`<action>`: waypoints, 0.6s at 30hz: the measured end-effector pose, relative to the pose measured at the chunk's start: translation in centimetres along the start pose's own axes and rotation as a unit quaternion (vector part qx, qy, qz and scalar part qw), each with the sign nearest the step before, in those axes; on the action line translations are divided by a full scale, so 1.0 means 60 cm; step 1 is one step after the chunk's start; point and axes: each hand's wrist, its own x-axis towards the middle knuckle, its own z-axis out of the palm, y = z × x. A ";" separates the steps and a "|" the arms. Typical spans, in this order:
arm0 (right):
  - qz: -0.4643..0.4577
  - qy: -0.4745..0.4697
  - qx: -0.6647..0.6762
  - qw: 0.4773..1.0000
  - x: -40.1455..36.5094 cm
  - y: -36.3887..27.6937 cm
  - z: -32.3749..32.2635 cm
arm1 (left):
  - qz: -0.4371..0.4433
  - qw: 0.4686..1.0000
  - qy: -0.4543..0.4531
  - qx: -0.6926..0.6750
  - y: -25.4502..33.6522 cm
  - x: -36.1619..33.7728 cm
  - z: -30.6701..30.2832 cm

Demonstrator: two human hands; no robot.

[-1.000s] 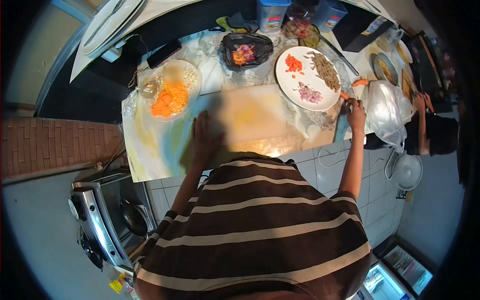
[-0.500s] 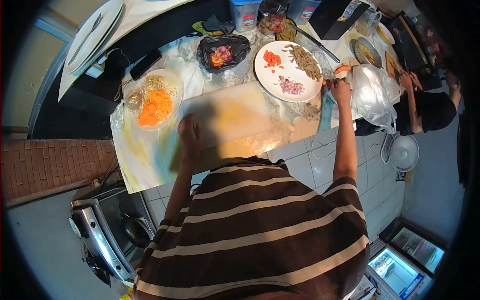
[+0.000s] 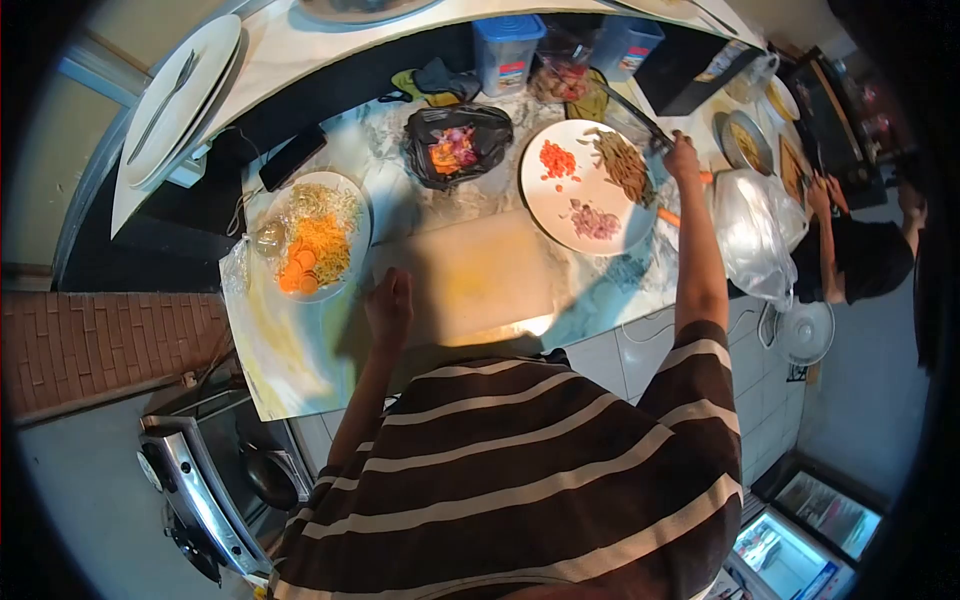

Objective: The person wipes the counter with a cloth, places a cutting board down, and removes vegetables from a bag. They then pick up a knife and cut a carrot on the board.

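My right hand (image 3: 683, 158) reaches past the large white plate (image 3: 545, 215) and is closed around the handle of a knife (image 3: 634, 112), whose blade points up and left. Orange carrot pieces (image 3: 669, 216) lie below that hand, beside the plate. On the plate are diced red bits (image 3: 557, 160), chopped purple onion (image 3: 595, 221) and greenish-brown cut strips (image 3: 622, 165). My left hand (image 3: 390, 302) is curled shut at the left edge of the white cutting board (image 3: 480, 275), with nothing visible in it.
A plate of shredded and sliced carrot (image 3: 318, 250) stands at left. A black bag of scraps (image 3: 458, 145) lies behind the board. Blue-lidded tubs (image 3: 507, 60) stand at the back, a plastic bag (image 3: 745, 235) at right. Another person (image 3: 850, 240) works at far right.
My right hand has moved up from the carrot pieces to the knife handle and closed on it. My left hand stays by the board's left edge. The camera view has tilted, shifting the counter downward.
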 end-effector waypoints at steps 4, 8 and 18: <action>0.027 -0.031 -0.018 0.999 0.045 0.043 0.037 | -0.036 0.999 0.027 -0.031 -0.015 0.008 0.011; 0.029 -0.064 -0.121 0.990 0.043 0.054 0.051 | -0.322 0.942 -0.030 -0.087 0.007 0.028 -0.018; -0.149 -0.034 -0.070 0.986 0.043 0.062 0.045 | -0.187 0.982 0.036 -0.003 -0.053 0.018 0.002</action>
